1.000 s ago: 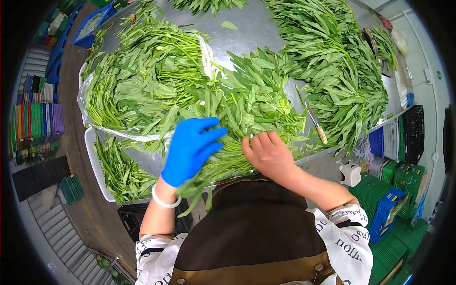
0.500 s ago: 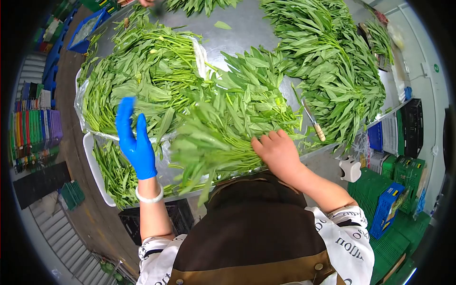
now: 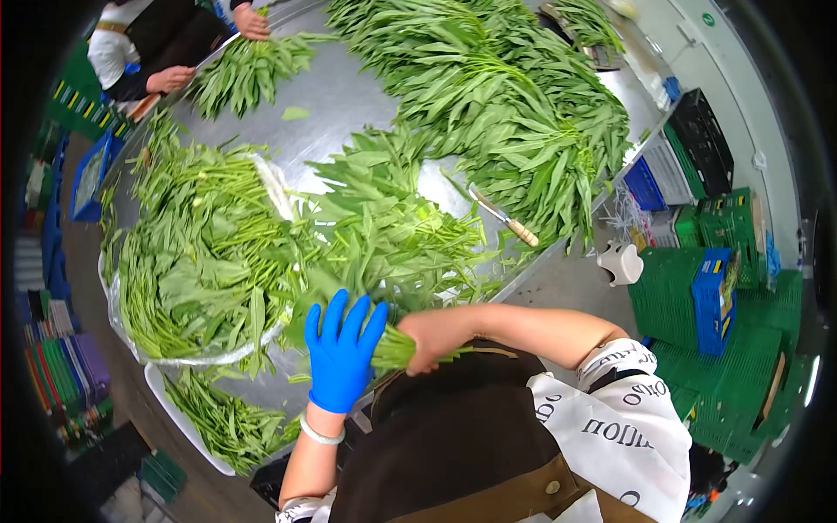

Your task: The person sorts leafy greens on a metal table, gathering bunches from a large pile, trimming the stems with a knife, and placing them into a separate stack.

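My left hand (image 3: 342,353), in a blue glove, lies against a bunch of leafy greens (image 3: 392,347) with its fingers spread. My bare right hand (image 3: 427,338) is wrapped round the stems of that bunch, close to my apron. Beyond my hands, loose greens (image 3: 362,227) cover the metal table. A large heap of greens (image 3: 196,244) rests in clear plastic on the left. To the right, a knife with a wooden handle (image 3: 521,232) lies beside long piled greens (image 3: 523,131).
A co-worker's hands (image 3: 174,80) are at the far left edge of the metal table (image 3: 327,96), near a small bunch (image 3: 253,74). A white tub (image 3: 179,418) holds greens at lower left. Green crates (image 3: 667,296) and a white stool (image 3: 621,264) stand on the right.
The view has shifted, bringing the co-worker into sight. My right hand has drawn the bunch in towards my apron, and my left hand has come from the side to meet it.
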